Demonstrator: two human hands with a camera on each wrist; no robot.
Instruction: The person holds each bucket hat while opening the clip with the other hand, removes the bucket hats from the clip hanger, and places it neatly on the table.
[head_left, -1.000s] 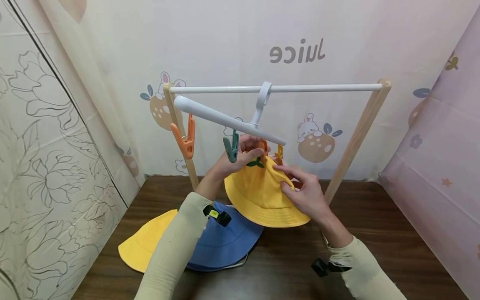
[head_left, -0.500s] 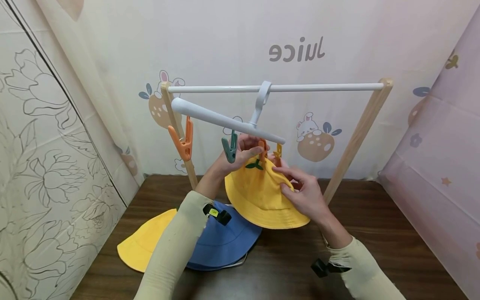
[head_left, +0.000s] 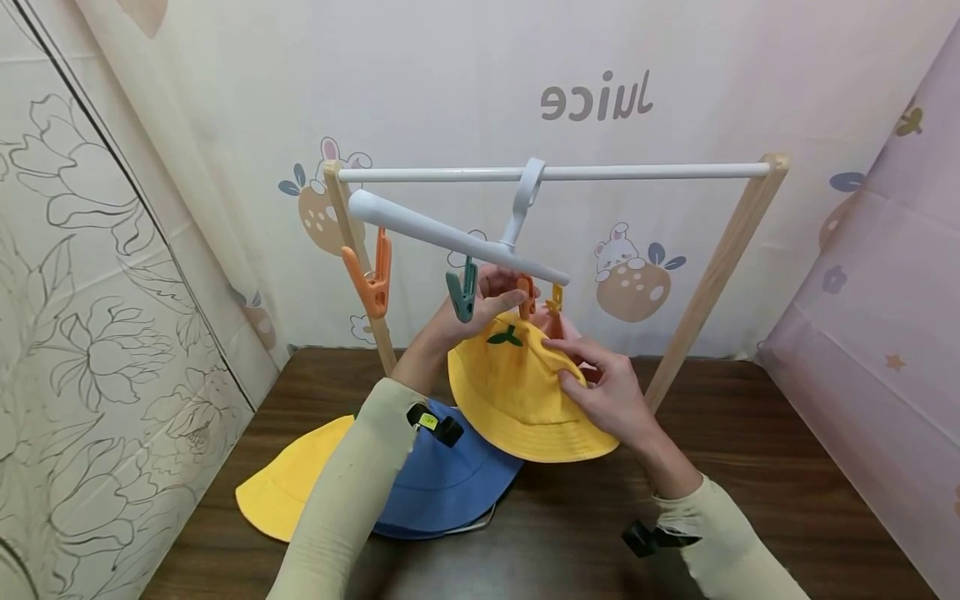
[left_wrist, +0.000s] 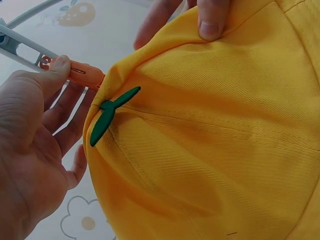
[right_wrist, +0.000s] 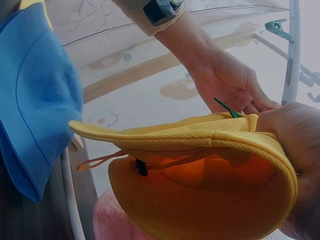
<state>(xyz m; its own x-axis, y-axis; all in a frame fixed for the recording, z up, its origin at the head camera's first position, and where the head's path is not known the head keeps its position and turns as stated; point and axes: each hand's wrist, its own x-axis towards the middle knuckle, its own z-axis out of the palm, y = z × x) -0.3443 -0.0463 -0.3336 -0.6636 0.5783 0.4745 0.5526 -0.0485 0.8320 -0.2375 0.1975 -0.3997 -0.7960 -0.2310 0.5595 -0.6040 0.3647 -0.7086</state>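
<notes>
A yellow bucket hat (head_left: 517, 383) with a green leaf sprout (left_wrist: 111, 114) on its crown is held up under a white hanger (head_left: 442, 240). My left hand (head_left: 480, 304) pinches an orange clothespin (left_wrist: 86, 74) on the hanger, thumb on one side and fingers behind. The clothespin's tip is right at the crown's edge. My right hand (head_left: 611, 383) grips the hat's side between thumb and fingers. The right wrist view looks into the hat's underside, where an orange cord (right_wrist: 100, 160) with a black toggle (right_wrist: 142, 167) hangs.
The hanger hooks on a wooden rack's white rail (head_left: 645, 172). Orange (head_left: 371, 279) and green (head_left: 462, 292) clothespins hang at left; a yellow clip (head_left: 556, 298) is at right. Something pink (right_wrist: 112, 215) hangs behind the hat. Blue (head_left: 450, 483) and yellow (head_left: 288, 483) hats lie on the table.
The yellow hat's crown has slipped slightly down relative to the orange clothespin, which overlapped more of it earlier. Both hands keep nearly the same places.
</notes>
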